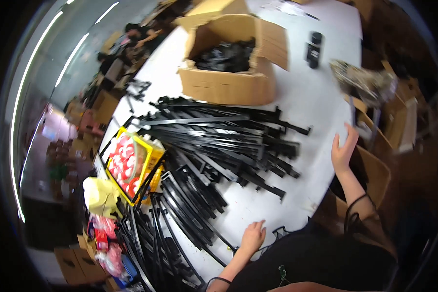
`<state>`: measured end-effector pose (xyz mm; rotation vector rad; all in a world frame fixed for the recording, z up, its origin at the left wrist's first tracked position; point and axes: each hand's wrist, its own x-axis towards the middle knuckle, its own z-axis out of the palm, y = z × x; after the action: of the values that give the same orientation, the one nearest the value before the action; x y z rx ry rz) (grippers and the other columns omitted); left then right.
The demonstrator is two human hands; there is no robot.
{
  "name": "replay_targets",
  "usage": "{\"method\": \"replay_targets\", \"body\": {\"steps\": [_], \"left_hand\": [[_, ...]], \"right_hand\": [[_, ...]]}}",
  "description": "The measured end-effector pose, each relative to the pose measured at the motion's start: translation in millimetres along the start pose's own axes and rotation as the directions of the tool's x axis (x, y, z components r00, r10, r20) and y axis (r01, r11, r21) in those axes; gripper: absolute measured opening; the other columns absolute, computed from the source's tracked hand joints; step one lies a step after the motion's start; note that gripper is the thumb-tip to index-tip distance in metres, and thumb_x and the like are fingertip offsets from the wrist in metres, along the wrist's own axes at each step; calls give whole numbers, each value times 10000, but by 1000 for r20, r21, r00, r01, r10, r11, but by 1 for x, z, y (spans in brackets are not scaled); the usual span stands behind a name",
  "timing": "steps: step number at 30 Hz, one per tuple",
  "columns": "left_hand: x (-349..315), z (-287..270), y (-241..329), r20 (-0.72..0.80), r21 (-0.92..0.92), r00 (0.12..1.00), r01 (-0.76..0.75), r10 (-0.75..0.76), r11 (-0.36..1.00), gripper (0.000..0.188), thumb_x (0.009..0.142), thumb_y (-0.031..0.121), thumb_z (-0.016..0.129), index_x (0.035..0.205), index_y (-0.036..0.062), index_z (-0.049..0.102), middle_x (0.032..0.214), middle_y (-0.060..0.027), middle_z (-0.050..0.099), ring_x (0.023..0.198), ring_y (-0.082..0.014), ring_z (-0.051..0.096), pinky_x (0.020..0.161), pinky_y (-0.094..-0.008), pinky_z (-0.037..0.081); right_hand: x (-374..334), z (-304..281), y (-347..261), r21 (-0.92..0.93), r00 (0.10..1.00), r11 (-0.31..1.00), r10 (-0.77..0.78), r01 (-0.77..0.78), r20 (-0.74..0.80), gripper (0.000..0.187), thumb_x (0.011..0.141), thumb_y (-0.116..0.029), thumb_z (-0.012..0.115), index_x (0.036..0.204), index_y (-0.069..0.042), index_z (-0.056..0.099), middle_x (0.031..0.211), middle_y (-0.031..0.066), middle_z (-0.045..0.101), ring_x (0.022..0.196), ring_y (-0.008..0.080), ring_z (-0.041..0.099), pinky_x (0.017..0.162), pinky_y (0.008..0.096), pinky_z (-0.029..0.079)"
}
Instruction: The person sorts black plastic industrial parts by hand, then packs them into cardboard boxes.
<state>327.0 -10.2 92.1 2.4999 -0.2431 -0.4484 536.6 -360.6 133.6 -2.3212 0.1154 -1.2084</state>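
My left hand (253,236) is low over the white table's near edge, fingers loosely stretched and nothing seen in them. Close by it are a thin black bent piece (279,232) and the ends of long curved black strips (185,216). My right hand (344,150) is raised at the table's right edge, thumb and fingers apart, holding nothing. A large pile of long flat black strips with hooked ends (219,138) covers the middle of the table. More black strips (148,243) lie fanned out at the lower left.
An open cardboard box (228,87) of black parts stands at the back, beside a black bottle (314,50). A yellow-rimmed basket (116,176) holds red-and-white pieces. Boxes and a clear plastic bag (365,80) sit off the right edge. People (141,35) work far left.
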Motion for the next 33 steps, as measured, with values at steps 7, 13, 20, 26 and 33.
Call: {"method": "replay_targets", "body": {"steps": [7, 13, 20, 26, 33], "left_hand": [[-18, 31, -36, 94, 280, 979, 147, -180, 949, 780, 806, 347, 670, 1419, 20, 316, 1371, -359, 326, 1278, -466, 358, 984, -490, 410], [-21, 40, -16, 229, 383, 944, 135, -235, 914, 1025, 745, 403, 727, 1477, -7, 137, 1448, -399, 131, 1383, -482, 151, 1045, -510, 353], [-41, 44, -33, 153, 343, 966, 146, -209, 928, 1040, 725, 379, 752, 1445, -81, 159, 1433, -423, 135, 1369, -517, 139, 1140, -458, 203], [-38, 53, -43, 95, 271, 975, 169, -202, 948, 1077, 686, 354, 805, 1438, -88, 173, 1443, -414, 128, 1378, -503, 136, 1143, -444, 199], [-52, 50, -46, 49, 231, 953, 280, -298, 932, 1113, 653, 369, 834, 1437, -83, 185, 1453, -404, 121, 1392, -478, 133, 1139, -436, 214]], "right_hand": [[53, -52, 102, 107, 857, 926, 376, -363, -351, 569, 801, -26, 640, 1327, -18, 424, 1226, 195, 519, 1151, 307, 502, 1012, 390, 387], [60, -81, 198, 182, 913, 895, 392, -407, 114, 740, 783, -164, 718, 1418, -65, 350, 1400, 202, 436, 1304, 331, 416, 1070, 386, 344], [81, -27, 176, 46, 777, 833, 493, -552, 392, 522, 899, -457, 581, 1010, 51, 535, 1007, 278, 609, 975, 414, 588, 835, 428, 453], [64, -73, 190, -42, 814, 877, 461, -479, 354, 421, 948, -422, 506, 1008, -5, 520, 935, 249, 616, 911, 427, 588, 764, 469, 448], [45, -125, 212, -116, 845, 846, 530, -520, 79, 423, 959, -442, 471, 1084, -45, 541, 900, 188, 653, 906, 373, 627, 760, 455, 470]]}}
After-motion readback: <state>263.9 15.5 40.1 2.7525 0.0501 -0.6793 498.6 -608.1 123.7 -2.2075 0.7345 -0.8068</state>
